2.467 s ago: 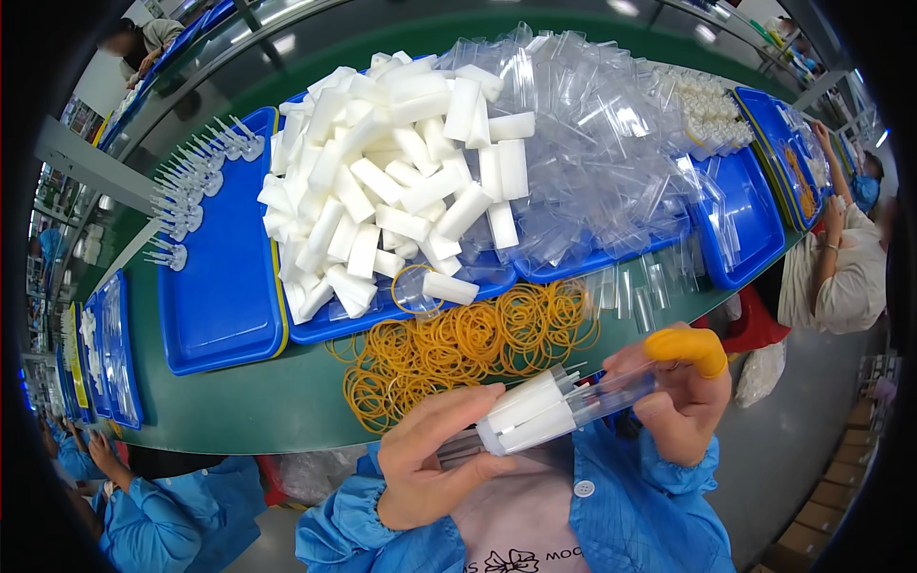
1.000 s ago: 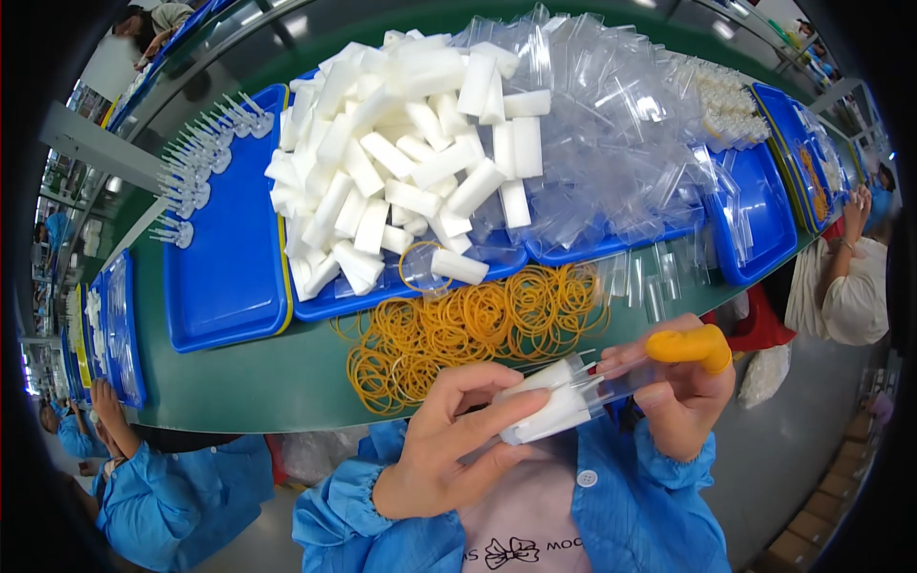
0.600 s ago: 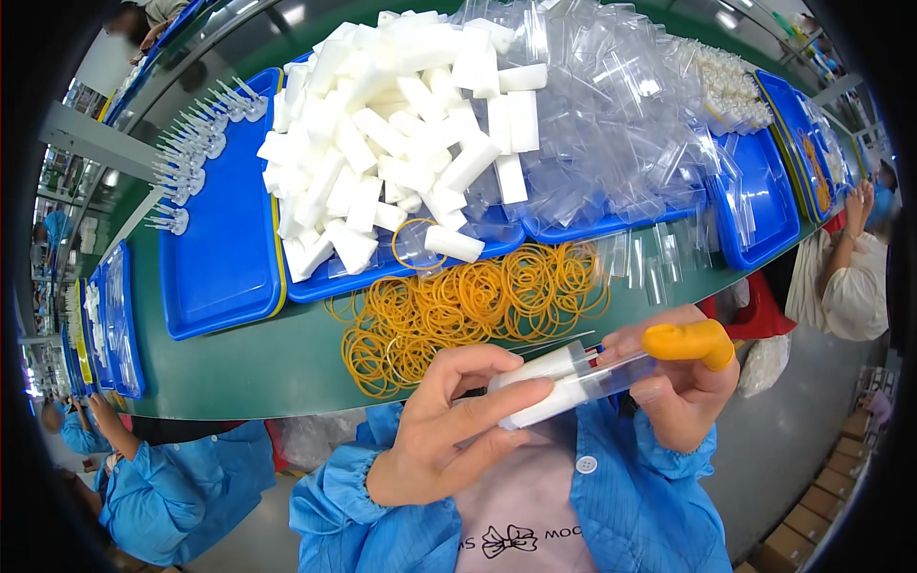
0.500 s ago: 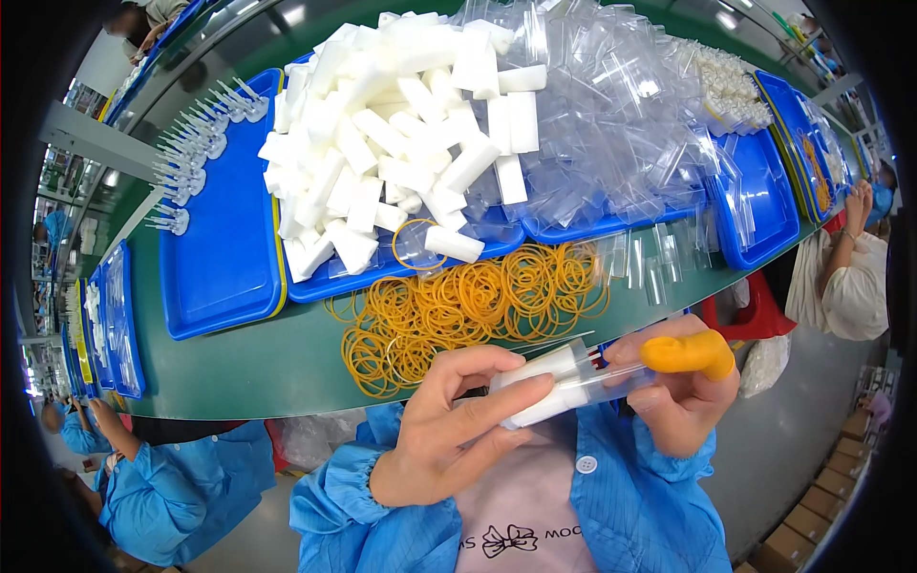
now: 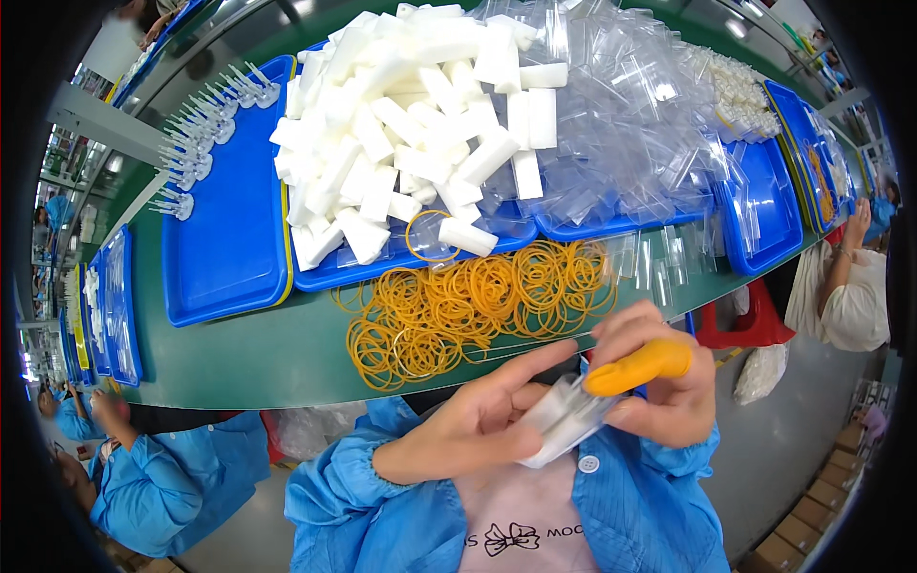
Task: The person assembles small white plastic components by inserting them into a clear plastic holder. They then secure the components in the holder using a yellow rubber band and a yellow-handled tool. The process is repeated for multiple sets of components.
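Over my lap, just off the front edge of the table, I hold a white foam block [image 5: 559, 432] with clear plastic [image 5: 594, 409] around its right end. My left hand [image 5: 473, 425] grips the foam from the left, its index finger stretched along the far side. At the other end, my right hand [image 5: 669, 382] pinches the plastic. An orange-yellow finger cot [image 5: 642, 368] covers one right finger. Motion blurs the held parts, and fingers hide some of the plastic. Loose orange rubber bands [image 5: 478, 301] lie on the table beyond my hands.
White foam blocks [image 5: 411, 124] and clear plastic sleeves [image 5: 621, 124] are heaped in blue trays. A blue tray [image 5: 224, 258] at left carries a row of stemmed clear parts [image 5: 196, 143]. Small cream-coloured parts [image 5: 731, 91] lie at right. Co-workers sit on both sides; a red stool [image 5: 745, 320] stands right.
My right hand has moved left, closer to my left hand, and less plastic shows between them. My left index finger has straightened. The view has shifted slightly.
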`<state>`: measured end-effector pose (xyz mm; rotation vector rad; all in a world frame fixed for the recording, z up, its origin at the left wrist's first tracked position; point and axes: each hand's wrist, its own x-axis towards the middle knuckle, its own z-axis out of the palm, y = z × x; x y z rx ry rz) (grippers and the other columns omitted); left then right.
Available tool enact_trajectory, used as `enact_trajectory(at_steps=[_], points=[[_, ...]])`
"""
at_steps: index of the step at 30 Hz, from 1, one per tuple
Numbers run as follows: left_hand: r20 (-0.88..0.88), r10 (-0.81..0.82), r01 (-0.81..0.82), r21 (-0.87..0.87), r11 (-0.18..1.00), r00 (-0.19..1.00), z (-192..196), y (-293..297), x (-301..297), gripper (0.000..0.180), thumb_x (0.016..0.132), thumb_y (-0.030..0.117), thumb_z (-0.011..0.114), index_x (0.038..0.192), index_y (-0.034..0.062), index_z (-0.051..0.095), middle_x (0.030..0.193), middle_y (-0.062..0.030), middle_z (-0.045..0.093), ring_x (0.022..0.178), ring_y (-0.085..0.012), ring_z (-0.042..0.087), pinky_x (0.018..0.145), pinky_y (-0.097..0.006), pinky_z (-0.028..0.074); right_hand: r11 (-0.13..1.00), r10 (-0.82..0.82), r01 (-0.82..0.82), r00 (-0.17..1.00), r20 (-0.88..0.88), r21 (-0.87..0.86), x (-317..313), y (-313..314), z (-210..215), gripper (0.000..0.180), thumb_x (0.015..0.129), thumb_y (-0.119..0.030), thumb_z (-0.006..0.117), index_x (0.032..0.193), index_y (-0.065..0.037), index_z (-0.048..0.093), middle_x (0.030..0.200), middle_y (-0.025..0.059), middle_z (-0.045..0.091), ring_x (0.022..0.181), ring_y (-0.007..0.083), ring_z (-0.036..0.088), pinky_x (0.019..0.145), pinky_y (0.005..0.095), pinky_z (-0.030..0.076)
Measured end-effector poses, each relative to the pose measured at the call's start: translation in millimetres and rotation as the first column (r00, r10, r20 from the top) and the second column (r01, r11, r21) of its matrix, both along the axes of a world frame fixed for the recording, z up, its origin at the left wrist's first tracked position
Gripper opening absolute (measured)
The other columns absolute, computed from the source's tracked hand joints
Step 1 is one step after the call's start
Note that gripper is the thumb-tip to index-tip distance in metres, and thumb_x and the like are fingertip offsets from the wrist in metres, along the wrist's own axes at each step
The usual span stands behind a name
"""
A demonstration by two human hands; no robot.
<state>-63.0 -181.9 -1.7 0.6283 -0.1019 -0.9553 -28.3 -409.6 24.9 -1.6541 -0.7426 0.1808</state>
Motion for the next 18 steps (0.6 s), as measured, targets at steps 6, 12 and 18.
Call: enact_trajectory(at_steps=[6, 12, 18], points=[[-0.13, 0.03, -0.035, -0.039, 0.999, 0.991, -6.2, -1.6, 0.7, 0.06, 0.089, 0.034, 0.058, 0.135, 0.0039, 0.032, 0.121, -0.0092, 0.052, 0.11, -0.0199, 0.053, 0.095, -0.035, 0.042, 0.986, -0.067, 0.073, 0.997, 0.044, -0.149, -17.7, 21.9, 16.7, 0.068, 0.065, -0.021, 0.08, 0.122, 0.001, 0.051, 0.134, 0.0218, 0.04, 0.117, 0.0351, 0.045, 0.096, 0.0399, 0.038], [-0.16, 0.041, -0.051, -0.054, 0.997, 0.986, -1.5, 0.9, 1.1, 0.053, 0.093, 0.03, 0.053, 0.135, 0.0058, 0.033, 0.121, -0.0086, 0.051, 0.11, -0.018, 0.053, 0.096, -0.033, 0.041, 0.908, 0.006, 0.066, 0.985, 0.171, -0.413, -20.4, 31.7, 18.6, 0.069, 0.064, -0.025, 0.08, 0.121, 0.0, 0.051, 0.139, 0.0208, 0.034, 0.12, 0.0389, 0.039, 0.096, 0.0431, 0.036], [-0.161, 0.03, -0.045, -0.092, 0.995, 0.986, -6.5, 0.5, -0.9, 0.056, 0.093, 0.029, 0.053, 0.138, 0.0059, 0.028, 0.125, -0.009, 0.048, 0.115, -0.018, 0.049, 0.098, -0.034, 0.039, 0.955, -0.077, 0.104, 0.991, 0.105, -0.279, -24.0, 36.9, 4.8, 0.064, 0.063, -0.025, 0.079, 0.117, -0.002, 0.054, 0.13, 0.0152, 0.045, 0.118, 0.0323, 0.045, 0.098, 0.0452, 0.035]])
